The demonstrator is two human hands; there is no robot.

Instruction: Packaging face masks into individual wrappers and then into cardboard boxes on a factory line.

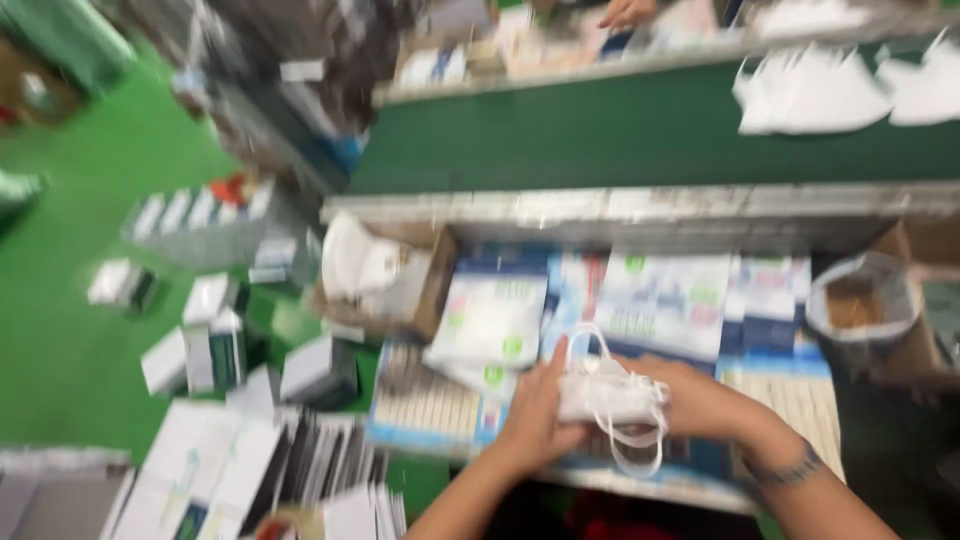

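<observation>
A: Boxes (210, 340) lie far left on the green floor; what holds the white mask (612, 398)?
B: Left hand (535, 420) and right hand (700, 400), fingers closed around it, near centre. Advisable: keep the ear loops untangled.

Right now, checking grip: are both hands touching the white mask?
Touching. The head view shows left hand and right hand clasping the white mask.

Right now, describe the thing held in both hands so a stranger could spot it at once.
Start at the green conveyor belt, then drop to the packet-covered worktable below it. There the left hand and right hand hold a white face mask; unlike the flat sealed packets around it, it is unwrapped, with loose ear loops dangling.
</observation>
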